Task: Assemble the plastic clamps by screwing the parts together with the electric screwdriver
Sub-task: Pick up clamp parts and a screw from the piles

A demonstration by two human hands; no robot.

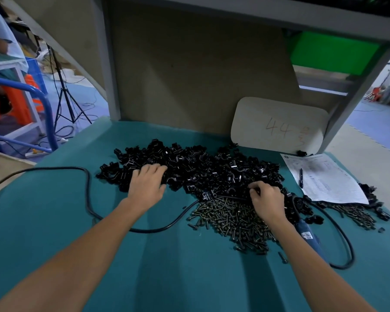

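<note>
Currently the black plastic clamp parts [200, 167] are lying loose in a broad heap across the middle of the teal worktable [189, 278]. No finished clamp is standing out from the rest.

The left hand [148, 185] is resting on the heap's left side, fingers spread and fairly straight, clasping nothing visible. The right hand [268, 199] is working at the heap's near right edge, where the parts are meeting the pile of screws [230, 219]. Its fingers are curling downward, but it cannot be told whether they are pinching a part, a screw or nothing. The hands are well apart.

The electric screwdriver [309, 235] is lying on the table just beside the right forearm and partly hidden by it, with neither hand gripping it. The black cord [88, 190] is looping away across the table toward the left edge.

Judgement: components are being selected, and no driving is under way. The next move is calling for two matching parts to be brought together, a screw seated, and the right hand freed to take up the tool.

Further out, a printed sheet [324, 179] with a pen [301, 177] on it is lying to the right. A pale board marked "44" [279, 124] is leaning at the back.
</note>
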